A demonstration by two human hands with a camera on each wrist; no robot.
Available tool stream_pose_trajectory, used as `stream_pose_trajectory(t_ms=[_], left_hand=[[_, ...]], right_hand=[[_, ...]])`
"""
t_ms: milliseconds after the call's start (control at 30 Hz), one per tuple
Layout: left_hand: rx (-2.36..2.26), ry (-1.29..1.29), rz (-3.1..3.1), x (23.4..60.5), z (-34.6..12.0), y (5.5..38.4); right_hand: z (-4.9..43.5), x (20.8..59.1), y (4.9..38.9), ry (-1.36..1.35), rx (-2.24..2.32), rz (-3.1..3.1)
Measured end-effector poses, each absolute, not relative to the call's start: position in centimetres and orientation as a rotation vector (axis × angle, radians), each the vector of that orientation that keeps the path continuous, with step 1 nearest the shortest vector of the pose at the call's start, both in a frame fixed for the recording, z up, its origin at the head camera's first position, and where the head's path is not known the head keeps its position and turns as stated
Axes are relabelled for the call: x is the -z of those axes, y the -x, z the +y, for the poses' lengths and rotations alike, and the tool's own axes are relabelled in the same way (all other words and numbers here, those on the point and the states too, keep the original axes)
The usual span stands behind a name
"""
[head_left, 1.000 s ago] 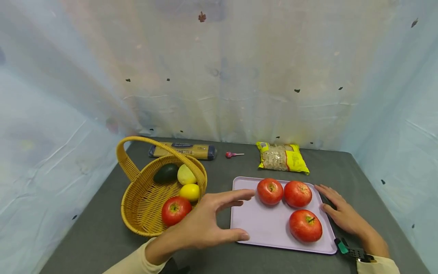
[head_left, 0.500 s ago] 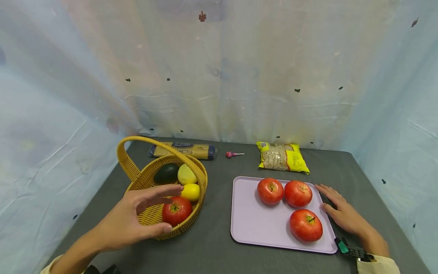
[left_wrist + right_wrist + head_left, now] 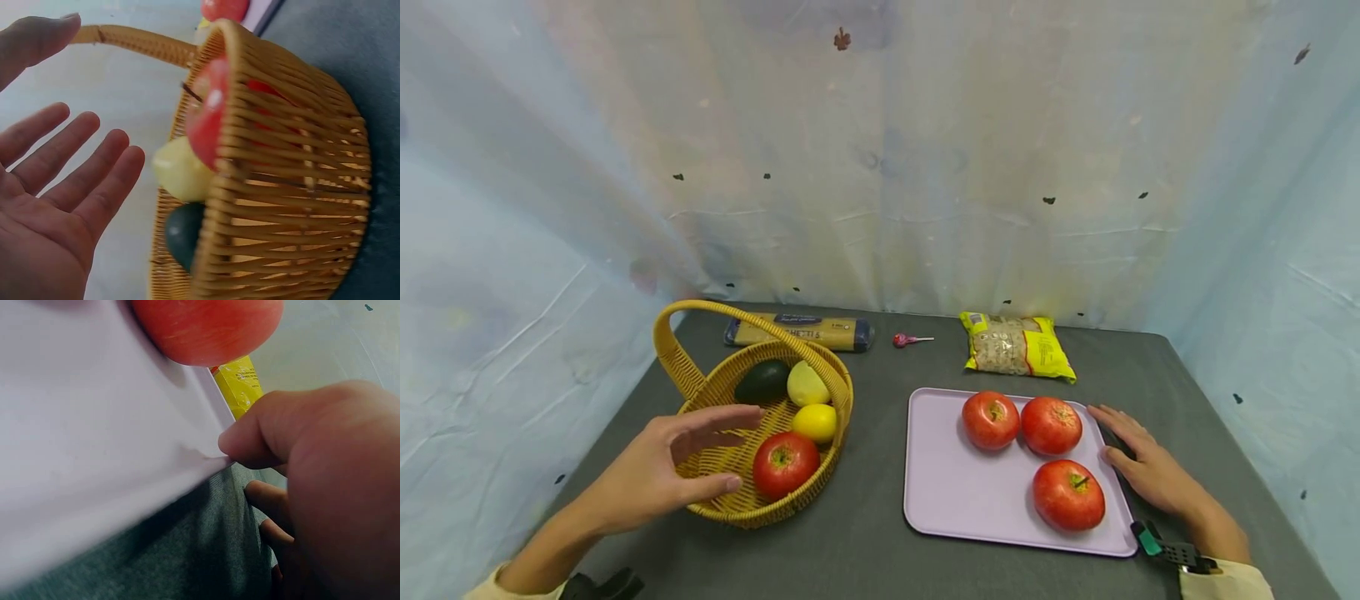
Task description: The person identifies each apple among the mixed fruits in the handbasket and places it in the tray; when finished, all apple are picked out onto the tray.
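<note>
My left hand (image 3: pixel 662 467) hovers at the near left rim of a yellow wicker basket (image 3: pixel 752 518), fingers spread and holding nothing. Inside the basket lie a red apple (image 3: pixel 785 467), a lemon (image 3: pixel 815 423), a pale yellow-green fruit (image 3: pixel 807 383) and a dark green avocado-like fruit (image 3: pixel 762 382). On the right, my right hand (image 3: pixel 1153 475) rests beside a lilac tray (image 3: pixel 958 500). In the right wrist view, its thumb (image 3: pixel 250 437) touches the tray's rim. The tray carries three red apples: one at the back (image 3: pixel 991 421), another beside it (image 3: pixel 1051 426) and a third nearer (image 3: pixel 1069 495).
Behind the basket lies a spaghetti packet (image 3: pixel 842 333), partly hidden by the handle. A lollipop (image 3: pixel 910 340) and a yellow bag (image 3: pixel 1015 346) of pale contents lie along the back of the dark table (image 3: pixel 865 550). A pale curtain (image 3: pixel 880 167) surrounds the table on three sides.
My left hand has moved left, from the tray's left edge to the near left side of the basket, its fingers still spread. The right hand, tray and fruit have stayed put.
</note>
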State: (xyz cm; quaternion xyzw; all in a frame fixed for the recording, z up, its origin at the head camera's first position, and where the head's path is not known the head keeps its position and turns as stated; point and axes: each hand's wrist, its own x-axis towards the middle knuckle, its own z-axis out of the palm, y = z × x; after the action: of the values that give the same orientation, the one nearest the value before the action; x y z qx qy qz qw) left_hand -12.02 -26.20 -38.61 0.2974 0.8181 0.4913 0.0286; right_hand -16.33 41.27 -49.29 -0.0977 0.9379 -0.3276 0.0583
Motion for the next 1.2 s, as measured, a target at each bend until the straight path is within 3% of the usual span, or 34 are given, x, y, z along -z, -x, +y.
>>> stream_pose_trajectory(t_ms=[367,900,1200], left_hand=[[-1.427,-0.796,2.490,42.2,-25.9,13.5],[-0.994,-0.875,2.696,43.7,-23.7,14.7],[-0.987,-0.820,2.706,43.7,-23.4,14.5]], right_hand=[[41.2,49.4,16.2,0.321,1.017,2.840],[41.1,49.3,16.3,0.297,0.983,2.856],[41.1,49.1,16.2,0.294,0.971,2.856]])
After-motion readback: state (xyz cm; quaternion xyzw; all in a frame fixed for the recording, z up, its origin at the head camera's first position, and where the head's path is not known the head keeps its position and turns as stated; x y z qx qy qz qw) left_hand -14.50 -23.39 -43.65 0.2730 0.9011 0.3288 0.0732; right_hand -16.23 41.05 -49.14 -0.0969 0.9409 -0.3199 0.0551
